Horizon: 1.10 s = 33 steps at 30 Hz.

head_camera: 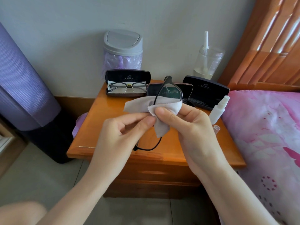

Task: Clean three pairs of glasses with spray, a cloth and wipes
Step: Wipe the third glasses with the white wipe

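Both hands held black-framed glasses above the counter: left hand pinched the frame, right hand rubbed w/ the cloth. Probably early; another pair waited in its case behind.

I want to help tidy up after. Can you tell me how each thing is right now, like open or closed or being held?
held glasses: in both hands, being wiped
cloth: wrapped around one lens
left hand: pinching the cloth
right hand: gripping cloth and glasses
left case: open, glasses inside
middle case: open
right case: open
spray bottle: uncapped, on the nightstand
cap: off, beside the bottle
small bin: lid closed
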Motion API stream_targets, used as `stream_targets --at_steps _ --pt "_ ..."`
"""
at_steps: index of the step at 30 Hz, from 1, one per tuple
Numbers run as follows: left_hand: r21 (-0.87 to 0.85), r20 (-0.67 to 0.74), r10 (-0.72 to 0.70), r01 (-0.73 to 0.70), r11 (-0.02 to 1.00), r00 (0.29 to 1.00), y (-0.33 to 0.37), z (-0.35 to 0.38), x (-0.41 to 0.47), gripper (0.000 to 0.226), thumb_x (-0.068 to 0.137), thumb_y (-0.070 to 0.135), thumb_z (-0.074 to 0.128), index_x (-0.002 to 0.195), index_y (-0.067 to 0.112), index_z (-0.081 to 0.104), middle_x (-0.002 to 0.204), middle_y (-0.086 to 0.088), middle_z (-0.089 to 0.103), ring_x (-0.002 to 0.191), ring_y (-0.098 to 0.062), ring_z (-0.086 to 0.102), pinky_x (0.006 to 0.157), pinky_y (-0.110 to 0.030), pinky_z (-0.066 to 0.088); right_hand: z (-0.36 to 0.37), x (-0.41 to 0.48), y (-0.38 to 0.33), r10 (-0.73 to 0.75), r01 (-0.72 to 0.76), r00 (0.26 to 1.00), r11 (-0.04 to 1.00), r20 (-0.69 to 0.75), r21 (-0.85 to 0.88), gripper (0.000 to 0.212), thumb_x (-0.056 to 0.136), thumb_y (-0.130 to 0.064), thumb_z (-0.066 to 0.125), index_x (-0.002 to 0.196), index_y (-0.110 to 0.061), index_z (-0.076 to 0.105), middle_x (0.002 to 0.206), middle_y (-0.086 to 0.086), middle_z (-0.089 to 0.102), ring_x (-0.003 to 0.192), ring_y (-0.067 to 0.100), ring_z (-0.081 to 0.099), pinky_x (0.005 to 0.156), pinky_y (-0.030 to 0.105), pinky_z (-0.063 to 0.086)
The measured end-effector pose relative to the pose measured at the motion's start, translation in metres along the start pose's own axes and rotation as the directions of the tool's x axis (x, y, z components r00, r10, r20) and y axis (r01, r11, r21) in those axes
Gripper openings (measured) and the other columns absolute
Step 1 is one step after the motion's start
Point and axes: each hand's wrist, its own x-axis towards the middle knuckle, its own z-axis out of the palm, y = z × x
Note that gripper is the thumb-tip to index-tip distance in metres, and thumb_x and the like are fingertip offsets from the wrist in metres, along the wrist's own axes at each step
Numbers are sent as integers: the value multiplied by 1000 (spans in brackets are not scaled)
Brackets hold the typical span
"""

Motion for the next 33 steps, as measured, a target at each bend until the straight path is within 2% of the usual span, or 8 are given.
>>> stream_targets --at_steps 4,8,10,14,18,24,29,33 --pt "22 48 35 -37 999 998 2 1 -3 20 82 28 59 96 26 74 89 21 74 93 7 66 77 -3 44 -1 0 1 45 -45 999 999 -25 7 26 77 -18 66 97 -2 73 90 4 75 86 10 70 75 16 51" --pt "53 106 30 -36 998 994 0 0 -3 21 86 28 57 98 25 74 94 20 74 98 5 65 83 -7 45 -1 3 3 85 -85 992 996 -88 5 37 73 -29 67 99 -3 73 93 7 74 93 17 68 89 30 51" --pt "61 110 32 -39 997 993 -1 1 -3 21 86 28 58 98 25 74 94 19 74 98 4 66 85 -9 47 -2 6 2 95 -92 989 995 -117 32 37 73 -30 67 98 -3 73 93 7 74 94 18 67 92 32 49" --pt "75 87 34 -40 996 996 -3 3 -5 17 82 33 61 94 34 73 94 24 73 98 6 65 88 -11 46 -3 10 -5 96 -79 987 988 -128 134 34 76 -28 65 99 -4 72 89 4 72 87 14 67 76 20 51" --pt "95 87 56 -65 993 995 -3 6 -5 10 83 36 63 86 43 70 91 28 71 96 9 64 88 -10 45 -5 13 -8 90 -61 981 984 -171 168 41 78 -30 64 107 -1 69 97 8 70 92 17 65 77 20 51" --pt "61 48 73 -75 995 996 -1 7 -6 14 81 32 61 88 33 73 87 22 74 93 4 66 81 -8 46 -4 7 0 100 -79 982 988 -160 131 35 79 -29 65 100 -2 72 92 9 71 90 20 66 75 26 53" --pt "64 3 97 -97 993 995 -3 1 -3 15 85 28 65 97 26 73 92 20 74 95 4 66 78 -6 46 3 0 5 47 -49 996 999 -82 -20 27 76 -21 67 95 -3 73 84 0 75 81 5 69 72 12 49" --pt "46 3 85 -85 995 996 -2 1 -3 18 82 29 60 95 31 72 90 24 73 94 6 65 77 -5 46 4 1 5 18 -23 996 998 -82 -53 19 78 -15 68 92 -3 74 83 0 75 79 5 69 69 10 49"
